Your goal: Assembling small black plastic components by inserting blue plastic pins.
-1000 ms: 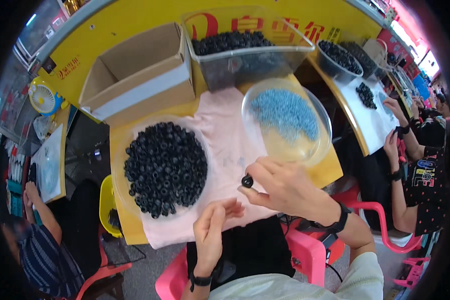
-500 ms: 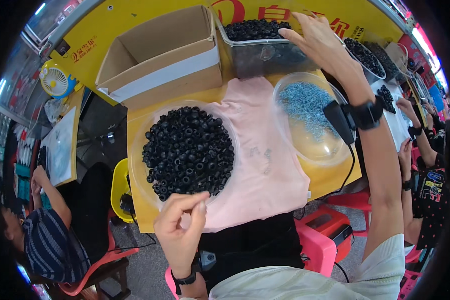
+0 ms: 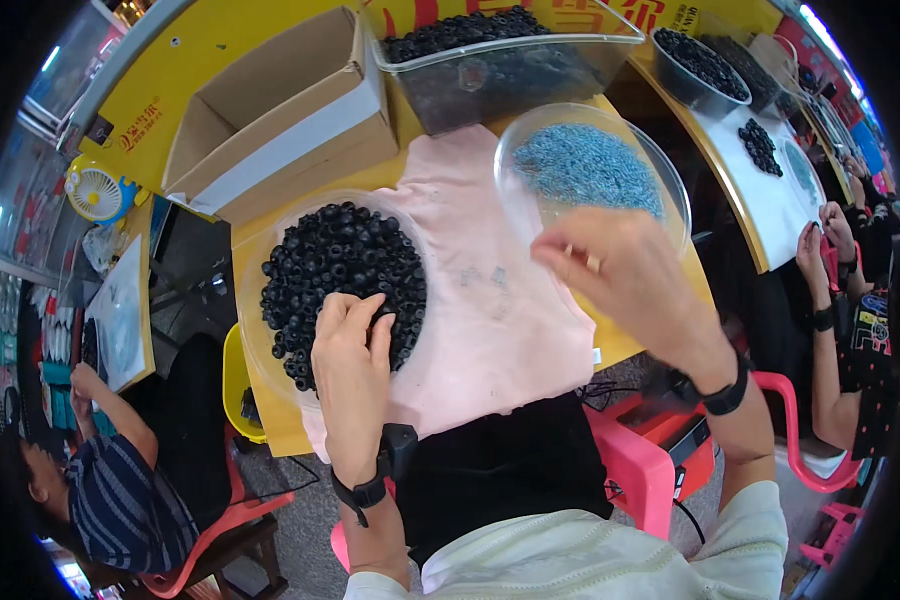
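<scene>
The black ring-shaped pieces (image 3: 340, 250) are heaped in a shallow clear dish (image 3: 251, 315), left of centre on the yellow surface (image 3: 276, 432). The heap lies directly at the left hand (image 3: 351, 365), extending beyond its fingertips and to their left; the right hand (image 3: 638, 285) is well apart. The heap is roundish, without a marked long axis.

Left hand: over the near right part of the heap, fingers curled, thumb and forefinger a narrow gap apart. Whether a piece is gripped cannot be determined.

Right hand: raised at the near side of the round tub (image 3: 683, 205) of blue beads (image 3: 585, 165), thumb and fingers drawn close together. It is blurred; whether it holds anything cannot be established.

Pink cloth (image 3: 480, 345) lies between the two containers. A cardboard box (image 3: 285, 150) and a clear bin (image 3: 505, 88) stand behind.
</scene>
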The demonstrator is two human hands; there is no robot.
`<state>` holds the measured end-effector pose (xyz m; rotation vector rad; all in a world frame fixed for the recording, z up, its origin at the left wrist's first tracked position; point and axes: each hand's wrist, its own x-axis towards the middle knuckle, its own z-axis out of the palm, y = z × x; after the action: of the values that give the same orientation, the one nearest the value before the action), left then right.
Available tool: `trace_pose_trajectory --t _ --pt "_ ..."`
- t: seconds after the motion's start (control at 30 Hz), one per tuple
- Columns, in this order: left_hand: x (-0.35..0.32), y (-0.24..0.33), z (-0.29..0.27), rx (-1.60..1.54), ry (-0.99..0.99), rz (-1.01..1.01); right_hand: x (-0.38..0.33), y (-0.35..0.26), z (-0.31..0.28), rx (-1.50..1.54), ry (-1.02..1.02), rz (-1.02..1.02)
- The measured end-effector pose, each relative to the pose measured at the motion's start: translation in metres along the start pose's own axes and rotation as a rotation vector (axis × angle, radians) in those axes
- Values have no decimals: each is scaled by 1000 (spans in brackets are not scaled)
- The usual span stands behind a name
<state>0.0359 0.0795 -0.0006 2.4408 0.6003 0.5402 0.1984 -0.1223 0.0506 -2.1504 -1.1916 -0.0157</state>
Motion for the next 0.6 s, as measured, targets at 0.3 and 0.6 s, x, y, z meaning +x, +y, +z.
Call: trace_pose_trajectory --t 0.3,0.6 --pt "-4 0 -3 -115 32 -28 -50 0 51 -118 3 -74" --pt "-37 12 -10 -1057 98 -344 -37 2 71 -321 -132 -230"
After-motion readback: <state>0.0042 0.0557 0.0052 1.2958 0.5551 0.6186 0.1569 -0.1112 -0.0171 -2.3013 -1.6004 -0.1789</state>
